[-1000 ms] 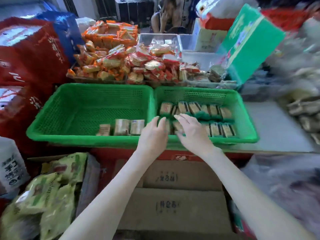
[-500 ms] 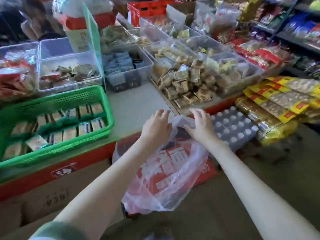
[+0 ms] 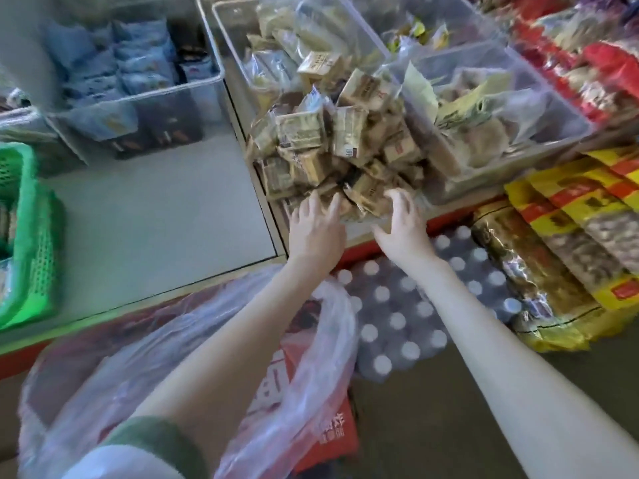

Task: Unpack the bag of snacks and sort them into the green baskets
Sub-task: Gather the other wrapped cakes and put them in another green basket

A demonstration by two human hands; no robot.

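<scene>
Both hands are up at the heap of brown-wrapped snack packets point(image 3: 328, 140) spilling from the clear bin point(image 3: 553, 108) on the far side of the counter. The left hand point(image 3: 316, 233) lies flat, fingers straight on the near packets, and the right hand point(image 3: 403, 229) is just beside it, fingers bent over the pile, though whether it grips one I cannot tell. The translucent plastic bag point(image 3: 304, 357) sags open near the person under the left forearm, and a green basket point(image 3: 38, 243) sits at the far-left edge, well apart.
</scene>
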